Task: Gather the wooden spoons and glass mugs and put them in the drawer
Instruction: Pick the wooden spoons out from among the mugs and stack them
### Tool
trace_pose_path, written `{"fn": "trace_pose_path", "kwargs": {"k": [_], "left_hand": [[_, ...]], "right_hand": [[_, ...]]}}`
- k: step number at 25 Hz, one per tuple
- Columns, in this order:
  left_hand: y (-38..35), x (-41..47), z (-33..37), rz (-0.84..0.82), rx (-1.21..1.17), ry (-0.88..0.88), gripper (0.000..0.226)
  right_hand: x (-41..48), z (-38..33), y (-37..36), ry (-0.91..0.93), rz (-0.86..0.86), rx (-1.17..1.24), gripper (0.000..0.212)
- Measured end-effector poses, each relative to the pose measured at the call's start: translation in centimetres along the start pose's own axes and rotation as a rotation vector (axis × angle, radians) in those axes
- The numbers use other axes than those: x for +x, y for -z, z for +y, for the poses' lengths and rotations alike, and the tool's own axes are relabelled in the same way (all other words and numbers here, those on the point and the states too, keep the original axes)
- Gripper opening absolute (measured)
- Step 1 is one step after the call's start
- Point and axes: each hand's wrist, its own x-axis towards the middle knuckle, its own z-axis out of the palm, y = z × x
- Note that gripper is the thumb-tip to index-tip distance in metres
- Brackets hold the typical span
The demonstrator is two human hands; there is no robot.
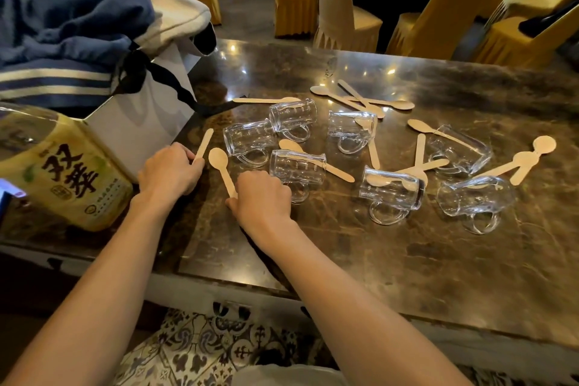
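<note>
Our left hand [170, 171] pinches a spoon [204, 142], our right hand [261, 197] a second spoon [221, 166]. Beyond them mugs [249, 141] lie tipped on the table [407, 260] — loose spoons [363, 100] among them.

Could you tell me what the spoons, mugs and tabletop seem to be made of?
The spoons look like pale, matte, flat-cut wood. The mugs are clear, glossy glass; spoons show through them. The tabletop is probably polished brown marble, veined, mirroring lights.

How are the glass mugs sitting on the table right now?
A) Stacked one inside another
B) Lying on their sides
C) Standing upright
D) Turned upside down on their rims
B: the glass mugs all lie tipped over on their sides on the table, handles low against the tabletop, with wooden spoons scattered among them.
</note>
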Motion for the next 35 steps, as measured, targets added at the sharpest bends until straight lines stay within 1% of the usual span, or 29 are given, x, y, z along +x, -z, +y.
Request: {"fn": "trace_pose_path", "kwargs": {"k": [2, 7, 12, 15, 17, 19, 22, 25, 27, 30, 35], "left_hand": [[0.0, 0.0, -0.1, 0.006, -0.023, -0.007, 0.016], [0.0, 0.0, -0.8, -0.013, -0.083, -0.035, 0.015], [0.8, -1.1, -1.2, 0.015, -0.264, -0.068, 0.012], [2.1, -2.6, -1.5, 0.032, -0.431, -0.102, 0.008], [3.6, -3.8, -1.4, 0.059, -0.525, -0.154, 0.009], [5.1, -5.1, -0.9, 0.043, -0.580, -0.208, 0.011], [6.8, -7.1, 0.7, -0.048, -0.647, -0.293, 0.012], [7.1, -9.4, 3.2, -0.142, -0.700, -0.387, 0.014], [6.5, -10.7, 4.8, -0.215, -0.687, -0.439, 0.014], [4.9, -12.2, 7.0, -0.346, -0.659, -0.519, 0.014], [1.3, -14.0, 10.2, -0.510, -0.563, -0.669, 0.013]], "right_hand": [[0.3, 0.1, 0.2, -0.047, -0.016, 0.043, 0.016], [0.7, 0.2, 0.4, -0.103, -0.080, 0.113, 0.020], [0.4, 1.0, 1.2, -0.139, -0.075, 0.242, 0.020], [-0.5, 2.0, 2.8, -0.093, -0.022, 0.332, 0.015], [-1.5, 3.0, 4.5, -0.039, 0.038, 0.360, 0.014], [-2.8, 4.6, 6.3, 0.004, 0.081, 0.373, 0.012], [-5.6, 7.8, 8.7, 0.012, 0.063, 0.370, 0.010], [-8.7, 11.2, 10.0, -0.037, -0.019, 0.295, 0.011], [-10.4, 13.0, 10.1, -0.088, -0.052, 0.263, 0.012], [-12.6, 14.5, 9.9, -0.148, -0.026, 0.250, 0.012], [-15.2, 15.7, 9.4, -0.178, 0.005, 0.223, 0.012]]}}
